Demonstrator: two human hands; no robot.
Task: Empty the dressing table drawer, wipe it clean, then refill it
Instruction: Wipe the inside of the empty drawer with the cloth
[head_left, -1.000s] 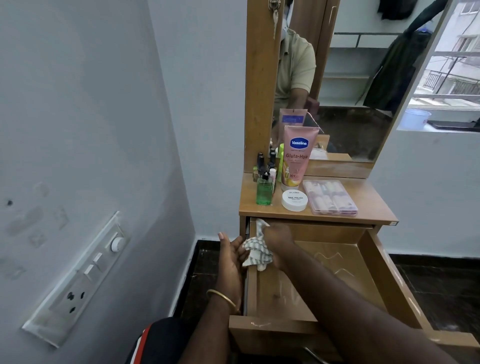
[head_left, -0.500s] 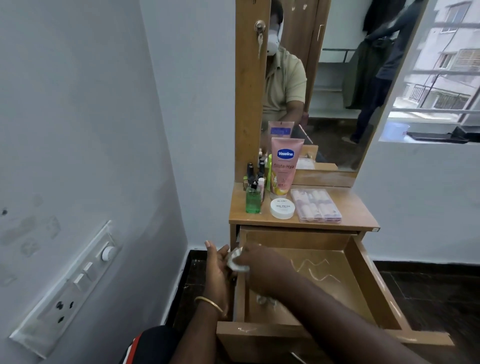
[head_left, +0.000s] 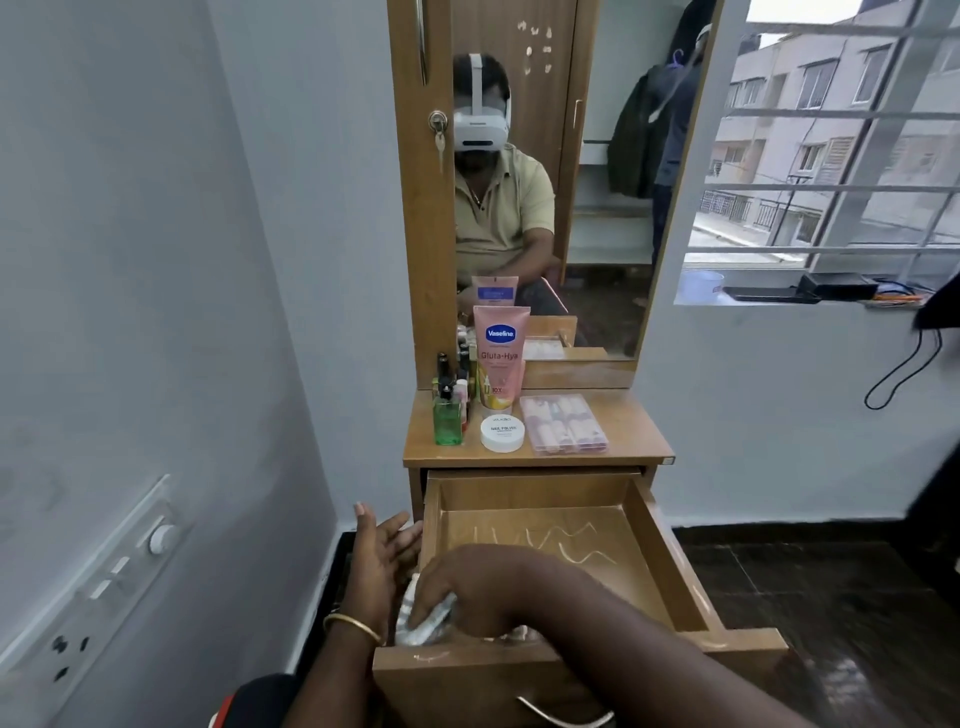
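Note:
The wooden drawer (head_left: 670, 561) of the dressing table stands pulled out, its inside bare with wet streaks on the bottom. My right hand (head_left: 462, 587) is shut on a checked cloth (head_left: 423, 623) and presses it against the drawer's near left inside corner. My left hand (head_left: 379, 558) rests flat, fingers apart, on the outside of the drawer's left wall. On the tabletop (head_left: 634, 441) stand a pink Vaseline tube (head_left: 500, 358), a green bottle (head_left: 448, 423), a white nail polish remover jar (head_left: 502, 432), a clear pink case (head_left: 563, 423) and several small bottles (head_left: 457, 371).
A mirror (head_left: 561, 182) rises behind the tabletop, with a key in a lock (head_left: 438, 124) on its wooden frame. A grey wall with a switch panel (head_left: 104, 582) runs close on the left. A barred window (head_left: 831, 156) and dark floor (head_left: 857, 597) lie on the right.
My right hand has drawn the cloth back along the drawer's left side, from the far corner to the near corner. My head has lifted, showing more of the mirror.

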